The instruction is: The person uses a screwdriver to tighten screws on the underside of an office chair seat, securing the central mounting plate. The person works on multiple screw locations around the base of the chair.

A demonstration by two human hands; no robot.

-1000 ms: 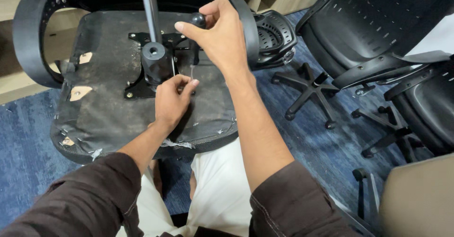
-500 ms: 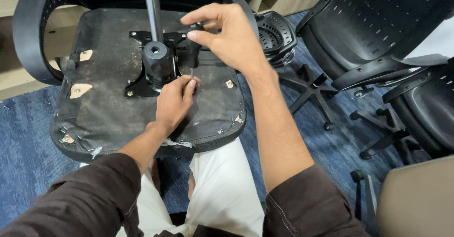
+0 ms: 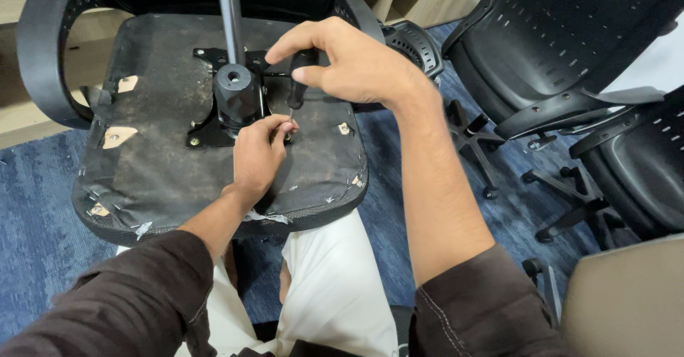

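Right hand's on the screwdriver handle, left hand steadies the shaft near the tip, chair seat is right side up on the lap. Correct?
One thing is wrong: the head view shows the chair seat upside down, its underside and black mounting plate facing up. The rest holds: right hand grips the screwdriver handle, left hand pinches the shaft near the tip.

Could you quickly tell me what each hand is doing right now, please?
Left hand: fingertips pinched at the screwdriver tip.
Right hand: closed around the screwdriver's black handle.
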